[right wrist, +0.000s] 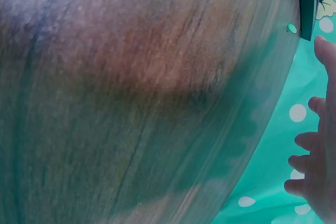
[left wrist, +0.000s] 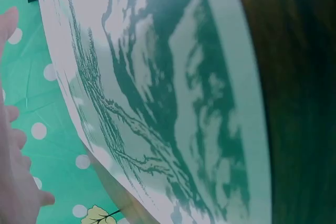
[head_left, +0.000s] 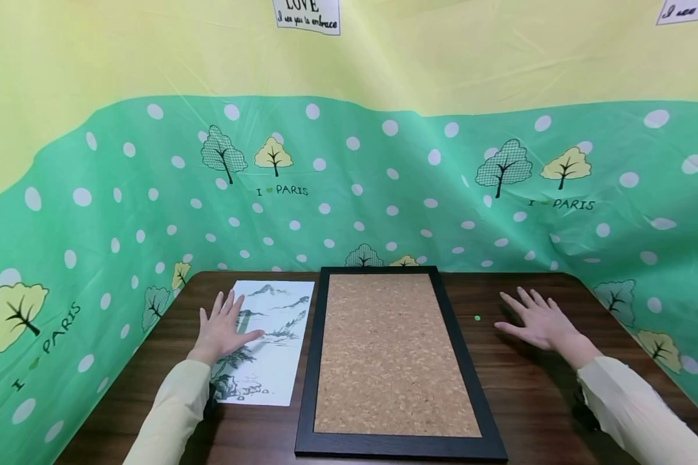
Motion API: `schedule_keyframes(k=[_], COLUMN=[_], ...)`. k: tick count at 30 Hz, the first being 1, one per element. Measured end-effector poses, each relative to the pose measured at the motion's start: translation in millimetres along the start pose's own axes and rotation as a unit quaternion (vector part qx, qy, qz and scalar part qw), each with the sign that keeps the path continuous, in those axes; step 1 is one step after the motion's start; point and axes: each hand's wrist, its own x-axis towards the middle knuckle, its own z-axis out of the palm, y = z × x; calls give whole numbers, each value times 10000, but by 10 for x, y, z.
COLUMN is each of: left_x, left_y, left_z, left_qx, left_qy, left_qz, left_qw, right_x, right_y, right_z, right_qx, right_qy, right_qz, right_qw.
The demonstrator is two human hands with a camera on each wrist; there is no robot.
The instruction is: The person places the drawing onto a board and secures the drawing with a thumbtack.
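Note:
Over the upper left part of a sheet of paper with an ink landscape (head_left: 279,361), my left hand (head_left: 222,329) is held with its fingers spread. It grips nothing; whether it touches the paper I cannot tell. A cork board (head_left: 392,355) in a black frame lies flat in the middle, right of the paper. My right hand (head_left: 543,323) hovers at the right with spread fingers, holding nothing. Left of its fingertips sits a small green thumbtack (head_left: 477,318), also visible near the frame's edge in the right wrist view, its pin showing (right wrist: 292,28).
Everything lies on a dark brown wooden table (head_left: 535,400) with rounded far corners. Behind and beside it hangs a green and yellow cloth (head_left: 349,181) printed with dots, trees and lettering. Bare wood shows between the cork board and my right hand.

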Motion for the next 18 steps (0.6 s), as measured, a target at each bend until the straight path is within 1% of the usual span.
schedule_keyframes(k=[4,9,14,18], left_x=[-2,-14,-30,-55], left_y=[-5,-21,-54,-73], left_z=[-11,-18,-32,-84], left_qx=[-180,-377,-616,-911], left_qy=[24,-91,-274,-398], left_qz=[25,-28,-189,-471], left_qw=[9998,9992,9975,9939], right_x=[-1,-4,-3,16], right_y=[-20,-44,-93,-130], right_z=[-10,-11,-26,-23], right_qx=[53,262,746,1145], right_qy=[-15,-17,50,185], right_qz=[-53,-82,-52,-90], right_qw=[10000,9996,9972,9932])
